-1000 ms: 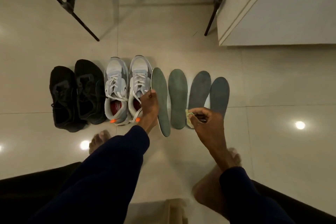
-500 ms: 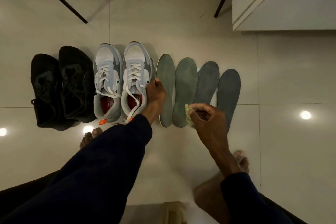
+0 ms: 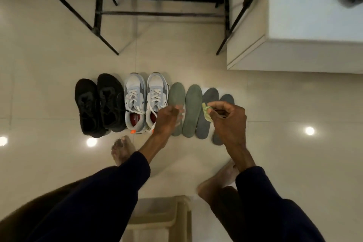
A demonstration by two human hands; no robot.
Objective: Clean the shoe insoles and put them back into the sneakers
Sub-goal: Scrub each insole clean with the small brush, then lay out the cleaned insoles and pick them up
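One tight row runs across the floor (image 3: 275, 104): black sneakers (image 3: 100, 104), grey sneakers (image 3: 146, 102), then four insoles (image 3: 193, 108), edge to edge with hardly a gap to slip fingers between. The left hand (image 3: 167, 119) hangs over the first insole, and the right hand (image 3: 229, 122), pinching a cloth (image 3: 206, 113), over the last two. Bare tile lies open beyond the toes up to the black frame legs (image 3: 106, 41), and wide to the right, short of the white cabinet (image 3: 294, 61). Two bare feet (image 3: 121, 150) and a beige stool (image 3: 163, 216) crowd the near side.
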